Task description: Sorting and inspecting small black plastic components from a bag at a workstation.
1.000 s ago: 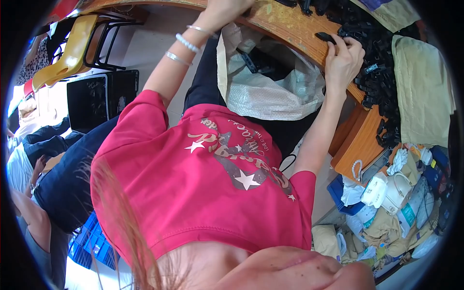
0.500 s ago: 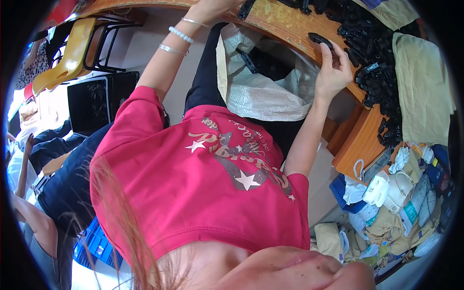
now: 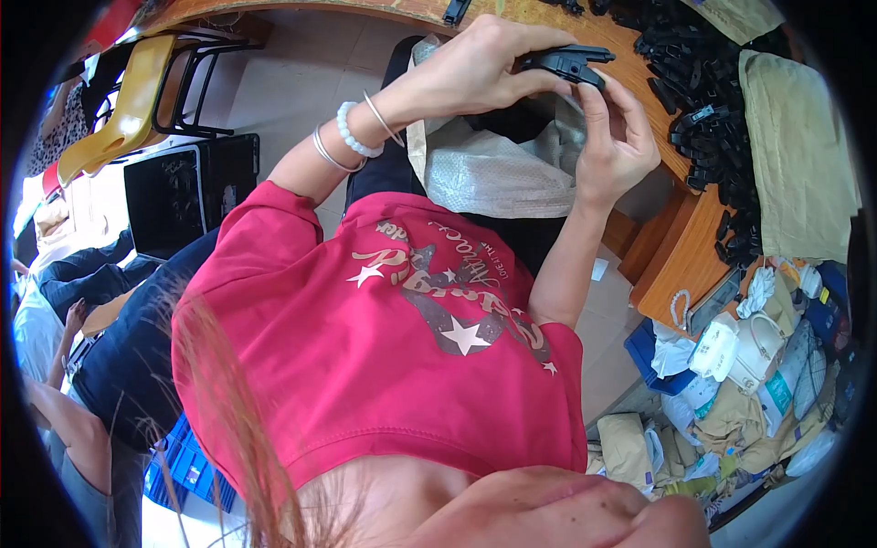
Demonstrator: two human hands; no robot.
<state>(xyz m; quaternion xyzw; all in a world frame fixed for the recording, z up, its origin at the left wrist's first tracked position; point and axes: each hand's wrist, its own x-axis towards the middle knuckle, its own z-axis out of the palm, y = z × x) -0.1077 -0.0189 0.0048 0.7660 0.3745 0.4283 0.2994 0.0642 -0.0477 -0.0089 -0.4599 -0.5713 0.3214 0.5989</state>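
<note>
Between my two hands, above the wooden table's near edge, is a small black moulded plastic part with a longish, clip-like shape. My left hand, with bracelets on its wrist, pinches its left end between thumb and fingers. Its right end is gripped by the thumb and fingertips of my right hand. Below the hands, a white woven sack lies open across my lap, with dark contents partly hidden by my left hand and arm. Another black part rests on the table to the left.
A heap of black plastic parts covers the table's right side, beside a beige cloth bag. Bags and packets are piled at the right. A yellow chair, a black crate and another person's arm are at the left.
My left hand has come from the table's far edge rightward and now grips the black part together with my right hand. The part is tilted differently and sits slightly further left.
</note>
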